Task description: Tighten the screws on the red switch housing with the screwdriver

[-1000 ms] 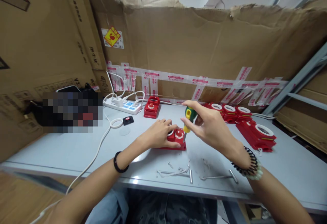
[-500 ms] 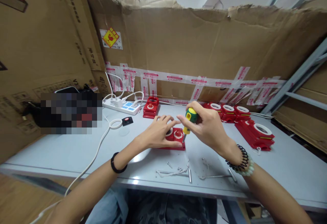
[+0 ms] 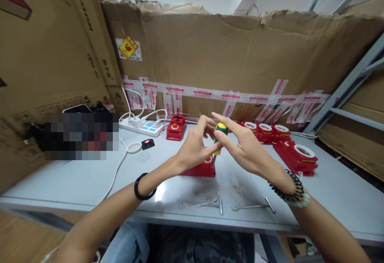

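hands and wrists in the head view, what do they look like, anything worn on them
Both hands are ungloved, and no sleeves show on the arms. The left hand has a plain black band at its wrist. At the right hand's wrist are a black coiled band and a pale green beaded bracelet.

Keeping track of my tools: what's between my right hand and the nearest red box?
The screwdriver; its shaft slants from by your right hand down to the red box, head view.
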Demonstrator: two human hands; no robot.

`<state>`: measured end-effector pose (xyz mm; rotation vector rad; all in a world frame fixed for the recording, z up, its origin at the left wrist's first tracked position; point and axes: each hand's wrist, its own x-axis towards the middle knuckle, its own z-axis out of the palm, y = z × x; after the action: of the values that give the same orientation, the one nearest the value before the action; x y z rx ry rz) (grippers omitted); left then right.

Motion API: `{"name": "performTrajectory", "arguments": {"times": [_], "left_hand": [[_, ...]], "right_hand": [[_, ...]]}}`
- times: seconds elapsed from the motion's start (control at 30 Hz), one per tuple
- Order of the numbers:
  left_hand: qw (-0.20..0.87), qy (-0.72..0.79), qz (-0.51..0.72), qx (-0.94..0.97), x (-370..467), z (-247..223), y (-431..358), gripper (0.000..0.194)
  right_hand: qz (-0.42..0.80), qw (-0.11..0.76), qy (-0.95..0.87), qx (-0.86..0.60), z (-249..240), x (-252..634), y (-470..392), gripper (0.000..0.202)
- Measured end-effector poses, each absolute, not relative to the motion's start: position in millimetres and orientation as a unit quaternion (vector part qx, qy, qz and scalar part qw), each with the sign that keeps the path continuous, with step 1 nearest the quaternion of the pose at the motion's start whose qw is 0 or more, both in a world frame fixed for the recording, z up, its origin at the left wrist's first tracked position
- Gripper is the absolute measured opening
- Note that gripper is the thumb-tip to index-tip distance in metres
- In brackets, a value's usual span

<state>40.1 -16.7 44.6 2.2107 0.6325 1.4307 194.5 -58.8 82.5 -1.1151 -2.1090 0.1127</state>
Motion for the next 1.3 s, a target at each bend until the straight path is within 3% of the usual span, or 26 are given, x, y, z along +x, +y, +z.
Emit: {"name": "performTrajectory", "arguments": {"times": [0.2,0.33,0.43,0.7,0.87,1.1,1.3], "left_hand": [[0.363,0.190,0.443,0.797,31.4,47.1,-15.9,0.031],[0.284,0.261,0.466,0.796,36.0,44.4,-20.7,0.040],[0.251,0.287,0.474,0.794,39.7,42.3,-19.7,0.030],[0.264,0.280,0.412,0.826,32.0,48.1,-20.5,0.011],[0.280,0.294,0.473,0.782,36.8,40.2,-21.8,0.024],[0.289,0.283,0.422,0.811,31.6,47.0,-19.4,0.015],[0.287,0.293,0.428,0.805,36.3,43.8,-25.3,0.033]], "right_hand": [[0.054,0.402,-0.830,-0.382,85.9,199.0,-58.5,0.033],[-0.048,0.416,-0.799,-0.431,85.9,192.3,-56.4,0.024],[-0.097,0.416,-0.774,-0.466,85.3,189.3,-55.5,0.027],[0.023,0.402,-0.828,-0.391,85.8,196.8,-59.0,0.029],[-0.024,0.428,-0.791,-0.437,81.8,188.4,-55.9,0.031],[0.065,0.400,-0.837,-0.367,85.9,194.1,-59.7,0.032],[-0.032,0.430,-0.793,-0.431,81.6,190.1,-53.8,0.027]]}}
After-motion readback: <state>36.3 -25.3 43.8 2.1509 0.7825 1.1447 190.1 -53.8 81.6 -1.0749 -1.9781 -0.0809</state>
